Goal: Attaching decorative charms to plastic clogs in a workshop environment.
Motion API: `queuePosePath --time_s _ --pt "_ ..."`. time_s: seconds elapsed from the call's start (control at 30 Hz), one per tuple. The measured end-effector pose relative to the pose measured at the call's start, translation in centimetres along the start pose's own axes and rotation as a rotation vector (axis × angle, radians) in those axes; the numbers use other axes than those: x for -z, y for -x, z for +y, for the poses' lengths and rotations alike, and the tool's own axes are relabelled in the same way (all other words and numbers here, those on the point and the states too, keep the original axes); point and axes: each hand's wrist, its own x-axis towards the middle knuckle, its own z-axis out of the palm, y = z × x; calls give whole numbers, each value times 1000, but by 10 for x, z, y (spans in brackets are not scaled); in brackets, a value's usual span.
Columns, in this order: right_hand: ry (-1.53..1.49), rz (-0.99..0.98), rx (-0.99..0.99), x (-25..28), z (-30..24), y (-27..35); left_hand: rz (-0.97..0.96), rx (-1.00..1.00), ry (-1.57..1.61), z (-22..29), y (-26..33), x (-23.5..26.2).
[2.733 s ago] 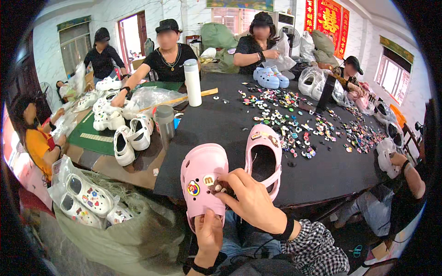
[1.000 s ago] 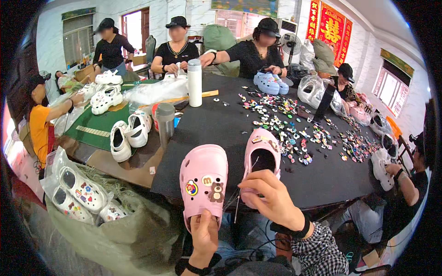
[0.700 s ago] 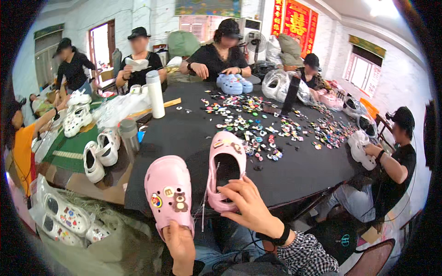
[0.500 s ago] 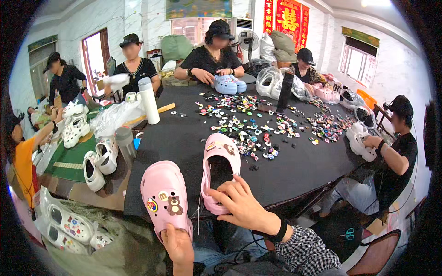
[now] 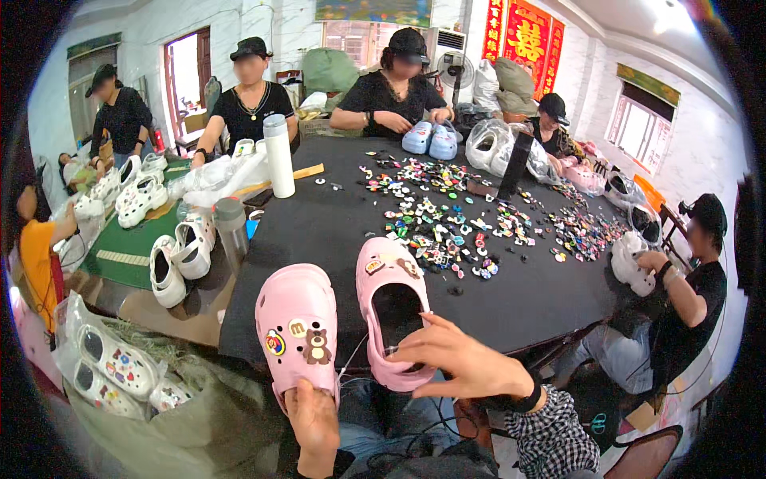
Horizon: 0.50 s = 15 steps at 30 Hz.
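My left hand [image 5: 313,419] grips a pink clog [image 5: 289,291] at its heel, the thumb on top. That clog's top faces me and carries a brown bear charm, a round cream charm and a round cartoon charm. To its right, a second pink clog [image 5: 375,275] shows its dark opening, with charms on the toe. My right hand [image 5: 459,359] is at this clog's heel, its spread fingers over the opening and its thumb lower down, in a loose hold. A thin pale string hangs between the two clogs.
Many loose shoe charms [image 5: 447,223] lie on the black table [image 5: 311,231]. A white bottle [image 5: 279,160] and a grey tumbler [image 5: 231,227] stand on the left. White clogs [image 5: 167,271] sit beyond them, bagged ones [image 5: 120,367] lower left. Several people work around; one handles blue clogs [image 5: 431,140].
The view has shifted, so the scene sits further right. Both pink clogs stay at the near table edge. My right hand's fingers have spread and shifted slightly toward the heel.
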Motion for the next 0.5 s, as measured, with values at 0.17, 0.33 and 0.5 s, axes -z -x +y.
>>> queuePosePath --time_s 0.17,0.33,0.5 --pt "-116 348 -290 27 27 -29 76 -66 9 -3 0 -9" --pt "118 403 -432 14 90 -56 -130 -75 -40 3 2 -7" --pt "-85 268 -566 10 109 -56 -29 -39 -41 4 4 -10"
